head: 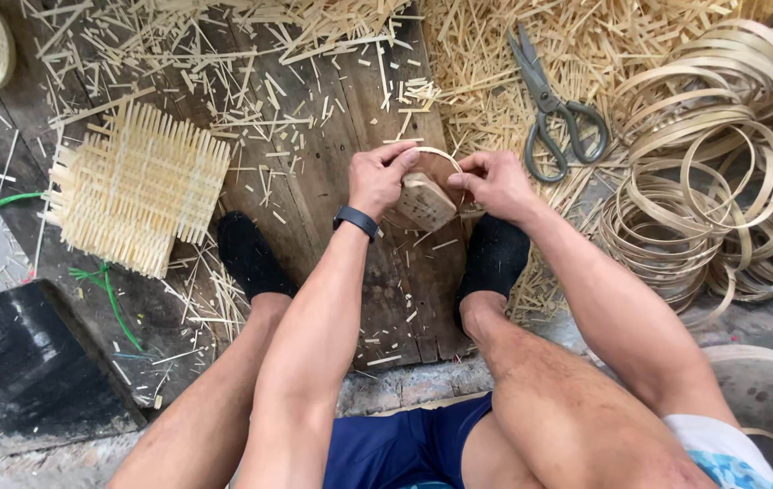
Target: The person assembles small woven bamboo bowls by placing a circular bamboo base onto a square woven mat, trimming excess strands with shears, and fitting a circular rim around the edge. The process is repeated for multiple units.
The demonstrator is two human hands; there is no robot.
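The left hand (pixel 379 177) and right hand (pixel 493 181) both pinch a thin bamboo ring (pixel 436 154) fitted around a small woven mat (pixel 424 201), held over the wooden board (pixel 332 118) between two black-socked feet. Scissors (pixel 551 109) lie near, beside stacked bamboo hoops (pixel 721 181).

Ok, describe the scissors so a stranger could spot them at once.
Start at the heap of coiled bamboo hoops on the right. Just left of it, on pale bamboo offcuts, lie the scissors, blades pointing away. They are the only grey metal thing among straw-coloured pieces.
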